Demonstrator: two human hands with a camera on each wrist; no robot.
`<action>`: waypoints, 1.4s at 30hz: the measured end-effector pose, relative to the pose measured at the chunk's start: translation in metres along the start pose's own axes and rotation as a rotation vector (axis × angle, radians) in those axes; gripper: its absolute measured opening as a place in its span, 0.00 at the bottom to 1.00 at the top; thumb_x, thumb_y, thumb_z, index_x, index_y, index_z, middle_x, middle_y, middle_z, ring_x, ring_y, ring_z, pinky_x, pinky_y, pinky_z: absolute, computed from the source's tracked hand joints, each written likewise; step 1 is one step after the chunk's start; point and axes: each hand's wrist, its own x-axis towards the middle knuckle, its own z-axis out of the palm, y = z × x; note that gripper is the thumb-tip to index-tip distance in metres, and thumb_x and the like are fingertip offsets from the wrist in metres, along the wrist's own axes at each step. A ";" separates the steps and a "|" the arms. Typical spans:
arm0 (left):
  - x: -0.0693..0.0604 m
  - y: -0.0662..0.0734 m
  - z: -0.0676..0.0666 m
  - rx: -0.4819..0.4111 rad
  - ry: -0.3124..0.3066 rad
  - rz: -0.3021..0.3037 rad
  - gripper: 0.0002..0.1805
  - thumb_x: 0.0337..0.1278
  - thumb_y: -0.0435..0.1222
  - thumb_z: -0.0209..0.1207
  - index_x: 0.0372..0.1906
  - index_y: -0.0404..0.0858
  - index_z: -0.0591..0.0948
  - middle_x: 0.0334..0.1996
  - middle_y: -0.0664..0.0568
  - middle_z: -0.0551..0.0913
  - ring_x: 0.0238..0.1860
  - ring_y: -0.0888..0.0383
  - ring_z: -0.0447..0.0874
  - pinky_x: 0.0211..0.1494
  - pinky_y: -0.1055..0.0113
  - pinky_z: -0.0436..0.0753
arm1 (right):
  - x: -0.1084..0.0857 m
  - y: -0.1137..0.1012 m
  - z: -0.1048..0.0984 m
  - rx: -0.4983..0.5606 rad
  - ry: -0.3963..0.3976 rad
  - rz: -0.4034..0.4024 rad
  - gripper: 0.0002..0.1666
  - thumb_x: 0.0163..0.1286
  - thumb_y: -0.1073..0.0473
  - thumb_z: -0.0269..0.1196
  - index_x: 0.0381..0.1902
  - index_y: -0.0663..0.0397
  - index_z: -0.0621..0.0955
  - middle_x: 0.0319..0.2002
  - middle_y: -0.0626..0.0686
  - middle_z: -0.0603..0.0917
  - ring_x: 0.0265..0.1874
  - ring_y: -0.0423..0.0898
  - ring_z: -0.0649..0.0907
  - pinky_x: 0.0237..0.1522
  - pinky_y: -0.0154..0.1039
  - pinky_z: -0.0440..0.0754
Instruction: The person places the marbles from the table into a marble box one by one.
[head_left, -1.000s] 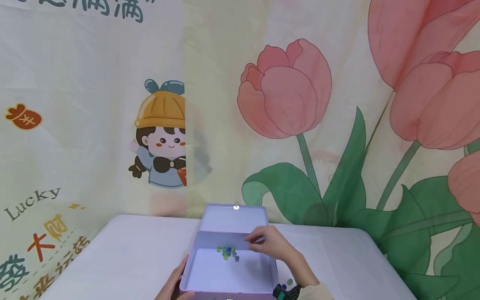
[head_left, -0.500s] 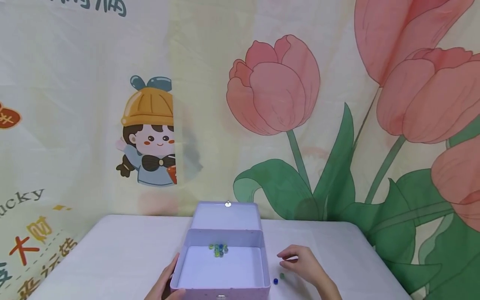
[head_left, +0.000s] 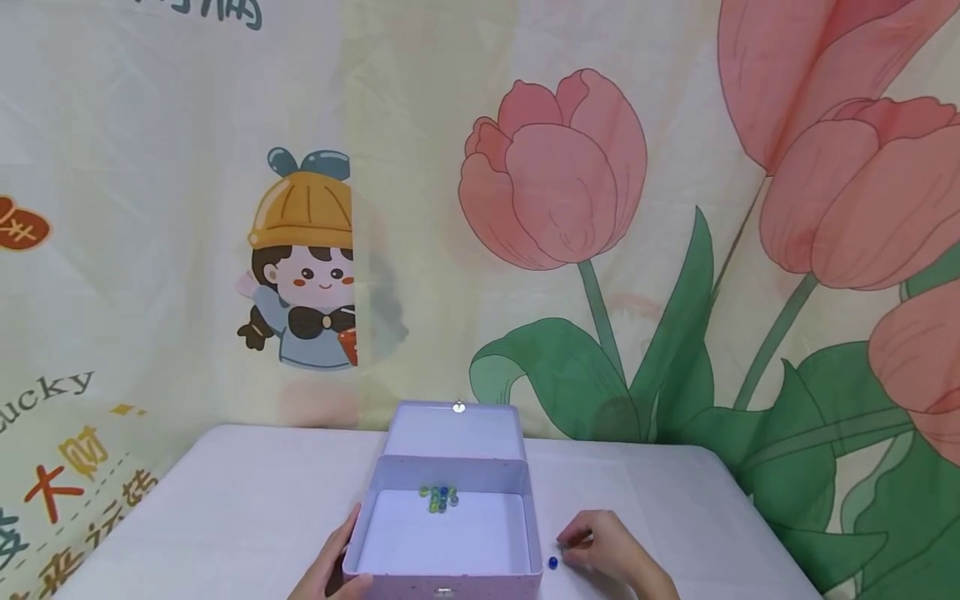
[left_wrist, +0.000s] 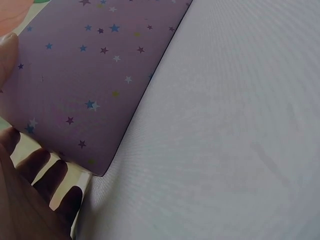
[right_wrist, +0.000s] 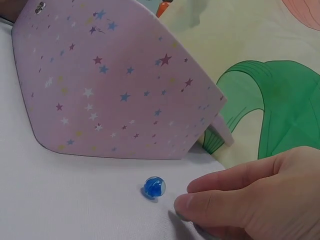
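Observation:
A lilac box (head_left: 442, 546) with a star pattern stands on the table, its lid (head_left: 454, 433) raised at the back. Several green and blue glass marbles (head_left: 438, 498) lie together on its floor near the back wall. My left hand (head_left: 330, 562) holds the box's front left corner, thumb at the front, fingers along the side. Right of the box, my right hand (head_left: 603, 546) is down at the table, thumb and fingertips pinching a green marble that they mostly hide. A blue marble (right_wrist: 154, 187) lies on the cloth just left of those fingertips.
A white cloth (head_left: 675, 500) covers the table. Behind it hangs a backdrop printed with pink tulips (head_left: 555, 175) and a cartoon child (head_left: 307, 267). A small metal clasp (head_left: 445, 592) sits on the box front.
My right hand has gone from over the box out to the right and down to the green marble on the table. The left hand stays on the box.

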 end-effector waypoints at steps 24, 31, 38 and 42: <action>-0.001 0.004 -0.002 0.058 0.013 -0.018 0.43 0.61 0.35 0.57 0.76 0.41 0.47 0.70 0.37 0.54 0.57 0.60 0.70 0.50 0.75 0.74 | -0.002 0.000 0.004 -0.077 -0.012 -0.015 0.09 0.53 0.68 0.70 0.33 0.51 0.87 0.30 0.43 0.86 0.29 0.33 0.79 0.33 0.29 0.78; -0.001 0.003 0.000 0.030 0.007 -0.032 0.43 0.61 0.35 0.57 0.76 0.41 0.46 0.69 0.37 0.54 0.56 0.59 0.71 0.49 0.76 0.74 | -0.002 0.000 0.004 -0.046 -0.012 0.031 0.08 0.54 0.66 0.69 0.34 0.52 0.87 0.30 0.43 0.85 0.29 0.36 0.79 0.33 0.29 0.79; -0.001 0.002 0.001 0.014 0.007 -0.010 0.43 0.60 0.33 0.57 0.76 0.40 0.47 0.68 0.36 0.55 0.55 0.57 0.72 0.48 0.75 0.75 | -0.003 0.001 0.004 -0.009 0.029 -0.033 0.08 0.54 0.66 0.70 0.34 0.53 0.87 0.31 0.45 0.86 0.29 0.33 0.80 0.34 0.29 0.79; 0.000 0.002 0.001 0.012 0.000 -0.014 0.43 0.61 0.34 0.56 0.76 0.41 0.46 0.69 0.37 0.54 0.55 0.57 0.72 0.48 0.76 0.74 | -0.003 -0.001 0.003 0.025 0.032 -0.031 0.08 0.55 0.65 0.69 0.34 0.53 0.86 0.32 0.46 0.86 0.31 0.33 0.79 0.36 0.28 0.79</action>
